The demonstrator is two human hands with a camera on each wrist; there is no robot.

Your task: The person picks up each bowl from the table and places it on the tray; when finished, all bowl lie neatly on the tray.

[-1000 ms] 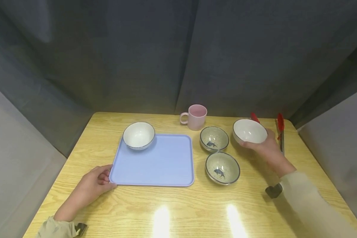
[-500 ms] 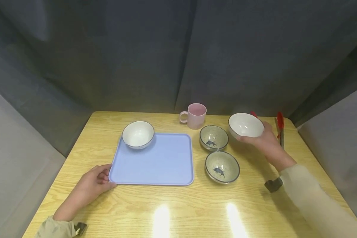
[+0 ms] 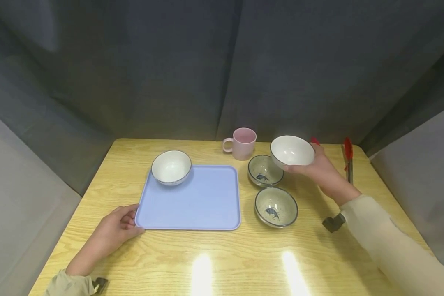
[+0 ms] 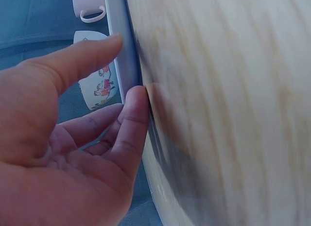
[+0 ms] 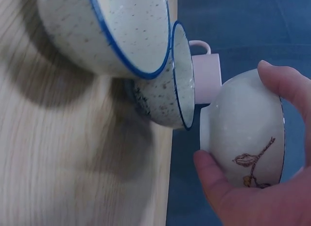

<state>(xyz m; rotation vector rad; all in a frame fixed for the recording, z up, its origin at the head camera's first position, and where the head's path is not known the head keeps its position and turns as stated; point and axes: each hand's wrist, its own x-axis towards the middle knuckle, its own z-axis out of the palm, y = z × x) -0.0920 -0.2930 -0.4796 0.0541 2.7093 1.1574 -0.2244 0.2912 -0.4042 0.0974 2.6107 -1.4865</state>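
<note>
My right hand (image 3: 320, 172) grips a white bowl (image 3: 292, 151) by its side, above the table. Its thumb is near the rim and a finger reaches the bowl's foot; the right wrist view shows a brown plant drawing on the bowl (image 5: 252, 133). Just left of it stands a speckled bowl (image 3: 264, 166) with a fish inside, partly covered by the held bowl. A second fish bowl (image 3: 276, 207) stands nearer. My left hand (image 3: 111, 230) holds the near left corner of a light blue tray (image 3: 207, 205) between thumb and fingers. Another white bowl (image 3: 171, 167) sits on the tray's far left corner.
A pink mug (image 3: 243, 144) stands at the back, its handle to the left. Red-tipped tongs (image 3: 349, 154) lie at the far right, with another red tip (image 3: 315, 141) partly behind my right hand. A dark curtain (image 3: 163, 74) hangs behind the wooden table (image 3: 163, 263).
My right hand has carried the white bowl leftward and up, so that it now overlaps the far fish bowl in view. The left hand and tray stay put.
</note>
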